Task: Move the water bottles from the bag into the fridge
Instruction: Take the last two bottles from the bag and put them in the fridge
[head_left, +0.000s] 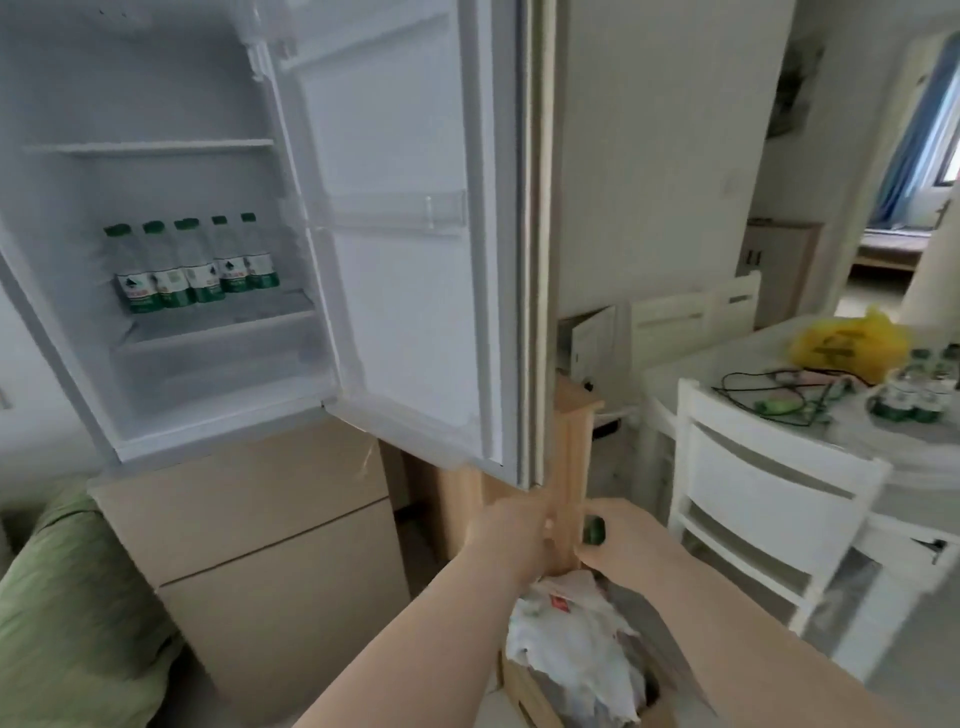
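— What are you seeing from the head camera?

— I'm looking at the fridge (218, 260) with its door (405, 234) standing wide open. Five bottles (195, 265) are standing in a row on the lower shelf (291, 306), green caps up, each touching the next. Their labels are white and green with a dark peak-like mark; I can't read any writing on them.

— And the hands?

— Both are reaching forward, low in the picture. My right hand (623, 545) is curling around a green cap (594, 530), thumb underneath; the bottle below that cap is hidden by the hand, so I'm only seeing the cap. My left hand (506, 538) is just beside it, fingers bent inward toward the same spot. I can't tell whether it has hold of anything.

— Where's the bag?

— The bag (571, 644) is sitting right under the hands, white and crumpled, inside a cardboard box (524, 696). There's a small red mark on it, too blurred to read.

— Anything else?

— To the right, a white chair (769, 499) is standing against a table (753, 364). On the table, more green-capped bottles (914, 389) are clustered near the edge, beside a yellow bag (847, 343) with dark print I can't make out, and some cables (779, 392).
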